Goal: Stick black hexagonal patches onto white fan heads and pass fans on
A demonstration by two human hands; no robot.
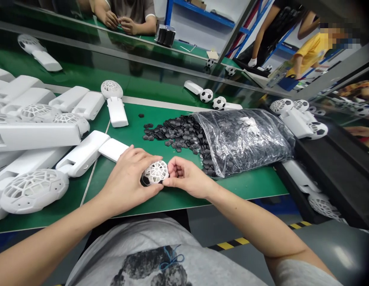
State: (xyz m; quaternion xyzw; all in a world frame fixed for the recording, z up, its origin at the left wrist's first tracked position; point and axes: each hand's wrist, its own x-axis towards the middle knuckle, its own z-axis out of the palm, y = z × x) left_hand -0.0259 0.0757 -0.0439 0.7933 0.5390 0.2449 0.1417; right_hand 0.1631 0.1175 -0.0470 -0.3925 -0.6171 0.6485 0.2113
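My left hand (129, 174) is wrapped round the round lattice head of a white soccer-ball fan (156, 172). Its white handle (113, 149) appears to stick out behind that hand, toward the upper left. A black patch shows on the head's lower left side. Closed in a pinch, my right hand (187, 176) touches the head's right edge, where a bit of black shows; what its fingertips hold is hidden. Just beyond it, loose black pentagon pieces (184, 133) spill from a clear plastic bag (246, 137) onto the green table (137, 151).
Many white fans (35, 190) are piled on the left. Finished-looking black-and-white fans (219, 103) lie beyond the bag, and more (303, 119) rest at the right by a black belt (336, 167). Across the table, a person's hands (120, 22) work; other people stand at the upper right.
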